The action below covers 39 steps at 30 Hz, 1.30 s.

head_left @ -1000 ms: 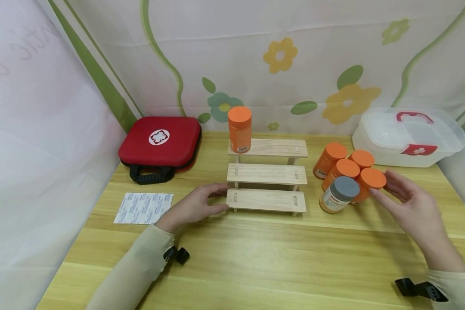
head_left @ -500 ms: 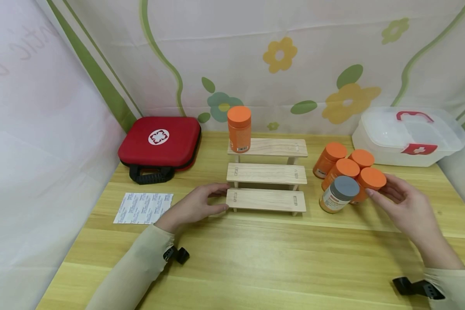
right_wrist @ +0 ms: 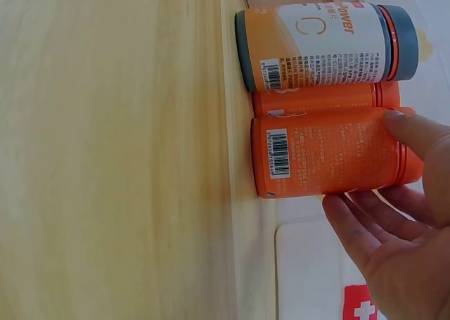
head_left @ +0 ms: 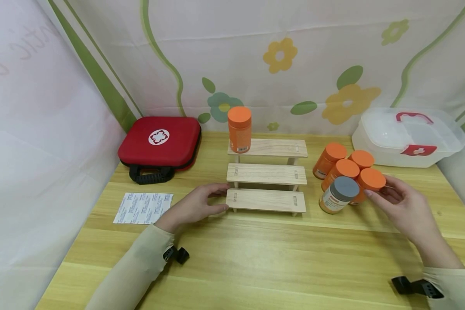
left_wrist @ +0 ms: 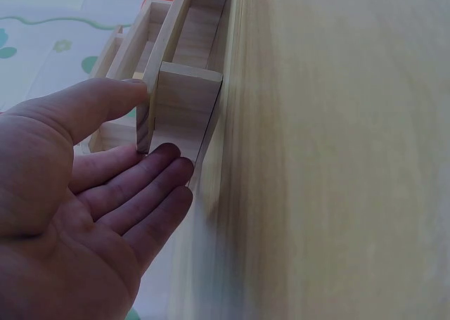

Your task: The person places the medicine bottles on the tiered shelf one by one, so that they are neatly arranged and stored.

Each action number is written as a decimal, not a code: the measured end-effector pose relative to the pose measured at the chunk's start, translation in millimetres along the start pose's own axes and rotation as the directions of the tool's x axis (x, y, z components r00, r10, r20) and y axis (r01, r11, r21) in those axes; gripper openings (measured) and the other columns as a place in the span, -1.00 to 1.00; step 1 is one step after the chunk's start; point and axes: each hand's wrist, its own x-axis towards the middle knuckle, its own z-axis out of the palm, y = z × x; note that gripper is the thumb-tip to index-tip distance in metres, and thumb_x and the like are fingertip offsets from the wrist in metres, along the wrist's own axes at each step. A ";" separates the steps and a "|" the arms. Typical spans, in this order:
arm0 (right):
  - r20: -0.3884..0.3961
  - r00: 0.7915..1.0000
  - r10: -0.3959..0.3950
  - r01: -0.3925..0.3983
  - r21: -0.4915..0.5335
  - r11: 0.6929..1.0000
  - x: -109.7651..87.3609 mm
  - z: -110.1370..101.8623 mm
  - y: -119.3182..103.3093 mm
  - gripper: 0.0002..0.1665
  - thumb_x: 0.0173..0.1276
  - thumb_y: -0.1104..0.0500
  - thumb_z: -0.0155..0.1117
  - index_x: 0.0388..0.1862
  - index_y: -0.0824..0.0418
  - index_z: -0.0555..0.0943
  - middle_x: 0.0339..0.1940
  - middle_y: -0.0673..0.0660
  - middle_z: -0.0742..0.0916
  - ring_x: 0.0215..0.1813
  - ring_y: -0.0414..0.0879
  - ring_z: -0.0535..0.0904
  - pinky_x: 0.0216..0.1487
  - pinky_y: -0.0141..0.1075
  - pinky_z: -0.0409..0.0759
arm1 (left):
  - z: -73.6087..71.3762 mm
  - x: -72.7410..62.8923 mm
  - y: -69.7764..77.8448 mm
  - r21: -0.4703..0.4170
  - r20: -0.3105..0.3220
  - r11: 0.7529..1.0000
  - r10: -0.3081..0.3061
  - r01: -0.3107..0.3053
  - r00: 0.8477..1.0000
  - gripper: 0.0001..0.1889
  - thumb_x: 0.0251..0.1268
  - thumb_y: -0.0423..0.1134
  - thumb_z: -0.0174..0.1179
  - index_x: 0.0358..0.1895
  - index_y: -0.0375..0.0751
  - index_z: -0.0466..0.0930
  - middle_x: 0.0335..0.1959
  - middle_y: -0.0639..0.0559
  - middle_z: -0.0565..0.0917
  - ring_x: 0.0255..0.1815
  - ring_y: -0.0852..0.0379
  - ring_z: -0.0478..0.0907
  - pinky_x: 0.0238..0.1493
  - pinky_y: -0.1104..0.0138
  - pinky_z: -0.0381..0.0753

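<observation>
A three-step wooden stand (head_left: 266,200) occupies the middle of the table. My left hand (head_left: 195,205) holds the left end of its lowest step between thumb and fingers; in the left wrist view the thumb (left_wrist: 105,103) touches the board's end. One orange bottle (head_left: 240,130) stands upright on the left of the top step. To the right, several more orange bottles (head_left: 335,155) cluster with a grey-lidded bottle (head_left: 338,196) in front. My right hand (head_left: 407,206) grips the rightmost orange bottle (right_wrist: 330,155) near its lid, thumb on one side, fingers on the other.
A red first-aid case (head_left: 160,142) with a black handle lies at the back left, with a printed white sheet (head_left: 143,208) in front of it. The translucent box (head_left: 410,137) with a red handle sits at the back right. A patterned curtain (head_left: 232,51) hangs behind.
My right hand has shifted slightly left and closed its thumb and fingers on the rightmost orange bottle. The left hand and the stand have stayed put.
</observation>
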 end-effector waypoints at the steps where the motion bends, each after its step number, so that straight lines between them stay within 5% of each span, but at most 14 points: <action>1: 0.002 1.000 0.001 -0.001 -0.002 1.000 -0.1 -0.1 -0.1 -0.15 0.55 0.00 0.44 0.62 0.38 0.38 0.37 0.41 0.60 0.00 -0.82 0.40 -0.07 -0.83 0.52 | 0.0 0.0 -0.2 0.001 0.000 1.000 0.003 -0.003 1.000 -0.33 0.48 -0.11 0.42 0.57 -0.17 0.47 0.42 -0.04 0.66 0.48 -0.05 0.56 0.60 -0.07 0.46; 12: 0.003 1.000 -0.015 0.015 -0.030 0.999 0.1 -1.1 -0.8 -0.17 0.56 -0.02 0.43 0.59 0.39 0.40 0.43 0.64 0.56 -0.01 -0.85 0.35 -0.09 -0.87 0.46 | 0.5 1.1 -2.2 0.014 -0.002 1.000 0.006 -0.006 1.000 -0.33 0.47 -0.11 0.42 0.57 -0.16 0.48 0.43 -0.03 0.66 0.49 -0.04 0.56 0.60 -0.06 0.46; 26: -0.032 0.999 -0.021 0.021 -0.023 1.000 -1.8 -1.7 0.1 -0.19 0.51 0.02 0.49 0.54 0.42 0.44 0.41 0.45 0.65 -0.02 -0.85 0.39 -0.08 -0.84 0.49 | 0.1 0.2 -0.8 0.010 0.000 1.000 0.001 -0.001 1.000 -0.33 0.48 -0.11 0.42 0.57 -0.16 0.47 0.43 -0.03 0.66 0.49 -0.05 0.55 0.60 -0.06 0.46; 28: -0.041 0.999 -0.012 0.012 -0.005 1.000 -3.1 -2.8 -1.0 -0.17 0.51 0.03 0.49 0.55 0.44 0.42 0.38 0.31 0.70 -0.03 -0.84 0.41 -0.08 -0.84 0.50 | 0.2 0.5 -0.9 0.007 0.002 1.000 0.004 -0.004 1.000 -0.33 0.48 -0.11 0.42 0.57 -0.17 0.47 0.43 -0.04 0.66 0.49 -0.06 0.55 0.61 -0.06 0.45; 33: -0.104 0.994 -0.013 0.020 0.068 0.997 -7.4 -7.1 -4.2 -0.25 0.48 0.12 0.52 0.51 0.36 0.47 0.06 -0.51 0.60 -0.02 -0.78 0.48 -0.05 -0.83 0.53 | 0.0 0.5 -0.8 0.008 0.003 1.000 0.009 -0.009 1.000 -0.33 0.48 -0.11 0.42 0.57 -0.18 0.47 0.44 -0.05 0.65 0.49 -0.06 0.55 0.61 -0.07 0.45; 39: -0.167 0.986 -0.026 0.041 0.082 0.996 -13.3 -13.6 -12.4 -0.39 0.47 0.18 0.51 0.43 0.14 0.52 0.01 -0.58 0.55 -0.01 -0.73 0.51 -0.06 -0.83 0.52 | -0.6 -0.4 0.1 0.009 0.003 1.000 0.000 0.000 1.000 -0.33 0.48 -0.10 0.42 0.58 -0.18 0.47 0.45 -0.05 0.64 0.49 -0.06 0.55 0.60 -0.07 0.46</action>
